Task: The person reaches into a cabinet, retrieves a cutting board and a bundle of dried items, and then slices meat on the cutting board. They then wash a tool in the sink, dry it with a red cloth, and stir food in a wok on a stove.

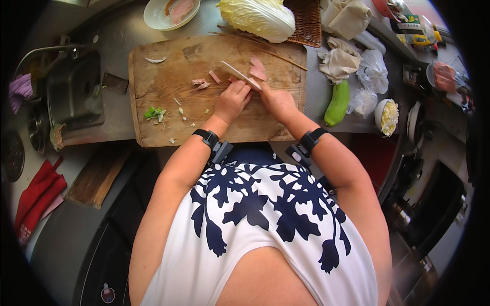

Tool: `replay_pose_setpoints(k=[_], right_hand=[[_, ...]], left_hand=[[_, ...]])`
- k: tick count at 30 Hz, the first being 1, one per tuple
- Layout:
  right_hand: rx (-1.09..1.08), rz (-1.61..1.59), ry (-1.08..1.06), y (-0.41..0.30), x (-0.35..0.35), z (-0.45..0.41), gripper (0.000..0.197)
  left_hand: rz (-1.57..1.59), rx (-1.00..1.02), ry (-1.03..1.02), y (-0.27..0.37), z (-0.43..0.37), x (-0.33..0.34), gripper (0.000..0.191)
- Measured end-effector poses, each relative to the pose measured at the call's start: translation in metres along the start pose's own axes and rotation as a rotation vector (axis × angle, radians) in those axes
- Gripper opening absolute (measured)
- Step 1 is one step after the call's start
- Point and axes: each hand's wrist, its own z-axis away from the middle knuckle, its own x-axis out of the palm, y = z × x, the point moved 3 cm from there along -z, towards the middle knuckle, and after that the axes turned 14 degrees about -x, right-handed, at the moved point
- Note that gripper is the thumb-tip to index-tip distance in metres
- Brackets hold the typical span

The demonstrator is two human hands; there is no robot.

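My right hand (pixel 278 104) is closed around the handle end of a kitchen knife (pixel 241 75), whose blade points up and to the left over a wooden cutting board (pixel 172 130). Beside the blade, my left hand (pixel 232 100) rests with bent fingers on a piece of pink meat (pixel 232 78), mostly hidden under the fingertips. Flat pink meat slices (pixel 257 69) lie right of the knife. A cut meat strip (pixel 215 77) and small meat pieces (pixel 200 83) lie to its left. Green leafy scraps (pixel 154 113) are at the board's lower left.
Behind the board are a white bowl (pixel 172 26) with meat, a napa cabbage (pixel 260 19), a wicker basket (pixel 314 23) and chopsticks (pixel 283 57). A green squash (pixel 337 103), cloths (pixel 340 63), plastic bags (pixel 373 70) and a bowl of chopped cabbage (pixel 389 118) stand right; a sink (pixel 74 95) is left.
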Motion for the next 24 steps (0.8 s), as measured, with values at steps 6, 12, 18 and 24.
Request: replay_pose_setpoints(k=[6, 12, 18, 24], right_hand=[[-0.001, 0.005, 0.086, 0.001, 0.002, -0.007, 0.012], [0.089, -0.109, 0.084, 0.012, 0.002, 0.052, 0.011], [0.158, -0.219, 0.307, 0.012, -0.017, 0.099, 0.014], [0.116, -0.238, 0.212, 0.019, -0.018, 0.125, 0.015]], left_hand=[[-0.020, 0.051, 0.042, -0.005, 0.002, 0.005, 0.024], [-0.030, 0.055, 0.033, -0.004, 0.000, 0.002, 0.021], [0.115, -0.101, -0.075, 0.014, -0.023, -0.016, 0.018], [-0.024, 0.060, -0.304, 0.003, -0.073, -0.003, 0.019]])
